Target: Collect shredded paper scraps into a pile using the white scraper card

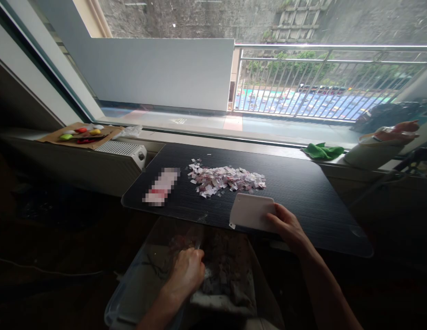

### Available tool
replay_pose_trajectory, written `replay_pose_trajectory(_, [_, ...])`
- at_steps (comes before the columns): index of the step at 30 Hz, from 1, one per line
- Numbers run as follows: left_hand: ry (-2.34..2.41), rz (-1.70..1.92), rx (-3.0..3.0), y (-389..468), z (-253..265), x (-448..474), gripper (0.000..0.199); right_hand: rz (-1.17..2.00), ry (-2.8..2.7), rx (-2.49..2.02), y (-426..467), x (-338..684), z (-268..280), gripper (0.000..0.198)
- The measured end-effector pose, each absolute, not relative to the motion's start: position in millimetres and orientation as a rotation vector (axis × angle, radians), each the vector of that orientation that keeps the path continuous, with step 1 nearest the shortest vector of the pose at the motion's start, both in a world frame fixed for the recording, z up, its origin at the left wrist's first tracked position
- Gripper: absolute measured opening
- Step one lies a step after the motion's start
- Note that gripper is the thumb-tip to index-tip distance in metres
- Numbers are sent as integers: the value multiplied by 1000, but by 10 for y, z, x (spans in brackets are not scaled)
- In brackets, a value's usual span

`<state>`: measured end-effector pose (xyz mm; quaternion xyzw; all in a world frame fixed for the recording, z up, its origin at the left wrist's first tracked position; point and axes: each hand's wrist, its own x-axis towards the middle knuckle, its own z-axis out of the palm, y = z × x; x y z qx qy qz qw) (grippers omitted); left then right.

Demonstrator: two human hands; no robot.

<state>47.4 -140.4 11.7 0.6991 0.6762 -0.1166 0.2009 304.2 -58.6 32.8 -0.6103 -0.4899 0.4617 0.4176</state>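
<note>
In my right hand is a flat white scraper, held by its right end with its lower edge low over the near edge of the dark table. A small paper scrap lies at its lower left corner. Beyond it spreads a heap of small pale paper scraps. My left hand is closed below the table's front edge, its fingers on what looks like the rim of a clear plastic bag. What exactly sits between those fingers is partly hidden.
A pixelated pink-and-white item lies on the table's left. Under the front edge stands a clear plastic bin. A green cloth and a pale container sit on the right sill; cardboard with colourful pieces rests at left.
</note>
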Motion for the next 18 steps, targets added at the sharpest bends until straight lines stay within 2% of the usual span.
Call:
replay_pose_trajectory(4, [1882,-328,1948,-1400,137,477,27,1255,-1237,-1471,-617,3020,343,32])
replay_pose_trajectory(10, [1876,-340,1952,-1399,133,482,29,1128,-1225,-1545,-615,3094,341,33])
replay_pose_trajectory(18, [1889,-357,1956,-1404,102,477,28,1223,-1332,-1527,-676,3078,358,34])
